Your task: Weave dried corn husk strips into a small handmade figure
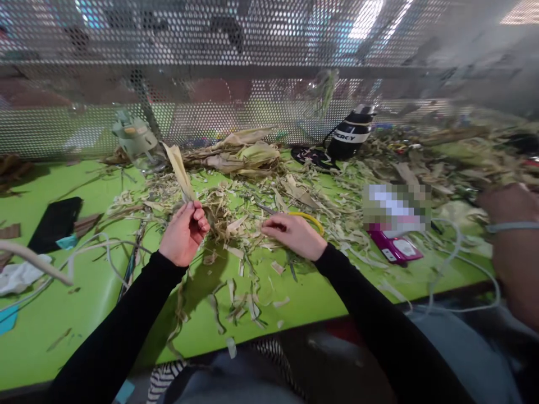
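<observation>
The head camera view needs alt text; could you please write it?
A person's bare left hand holds up a pale yellow, dry husk strip; the bare right hand is over shredded beige scraps on a bright green table.

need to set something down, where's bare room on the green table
Mostly bare green tabletop: near left, between crumpled white material and left black sleeve; near middle, between pale shredded strips and right black sleeve. Crowded: centre and rear right, under those strips and larger leafy husks.

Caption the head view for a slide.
The left hand holds up a pale corn husk while the right hand hovers over husk scraps littering a lime-green table.
</observation>
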Demonstrator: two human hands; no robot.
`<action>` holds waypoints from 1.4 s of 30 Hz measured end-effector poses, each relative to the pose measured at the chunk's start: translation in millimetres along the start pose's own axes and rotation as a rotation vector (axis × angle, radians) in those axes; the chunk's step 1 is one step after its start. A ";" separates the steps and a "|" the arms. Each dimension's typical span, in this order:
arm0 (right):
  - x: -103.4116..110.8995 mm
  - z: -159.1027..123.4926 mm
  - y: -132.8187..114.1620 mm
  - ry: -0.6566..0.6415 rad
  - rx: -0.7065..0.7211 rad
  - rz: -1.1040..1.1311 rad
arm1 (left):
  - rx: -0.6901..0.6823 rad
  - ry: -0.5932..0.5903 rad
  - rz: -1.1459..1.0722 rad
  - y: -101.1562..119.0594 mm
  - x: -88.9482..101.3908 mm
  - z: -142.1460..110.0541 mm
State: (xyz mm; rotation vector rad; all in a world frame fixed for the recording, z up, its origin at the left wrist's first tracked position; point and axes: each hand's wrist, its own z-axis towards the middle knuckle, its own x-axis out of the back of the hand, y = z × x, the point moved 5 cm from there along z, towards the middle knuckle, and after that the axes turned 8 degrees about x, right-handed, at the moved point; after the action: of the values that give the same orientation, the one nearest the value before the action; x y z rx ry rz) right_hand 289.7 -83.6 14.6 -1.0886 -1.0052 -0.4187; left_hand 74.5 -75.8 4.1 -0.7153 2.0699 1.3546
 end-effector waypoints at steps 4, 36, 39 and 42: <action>30.5 -7.3 -0.1 0.103 -0.029 -0.056 | -0.002 -0.012 0.005 -2.3 2.0 1.1; 121.4 32.6 -65.3 0.344 0.092 0.463 | 0.063 -0.167 0.109 -16.8 -8.0 -6.3; 110.2 37.6 -73.1 0.229 0.123 0.279 | 0.044 -0.179 0.089 -13.7 -9.3 -7.8; 84.7 34.5 -60.3 -0.032 0.042 -0.032 | 0.012 -0.178 0.054 -7.4 -9.7 -7.9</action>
State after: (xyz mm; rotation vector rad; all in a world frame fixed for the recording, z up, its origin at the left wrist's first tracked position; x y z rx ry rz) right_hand 273.8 -65.2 121.4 -1.0461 -1.0566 -0.4052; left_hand 85.1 -84.5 8.9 -0.5174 1.9667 1.3821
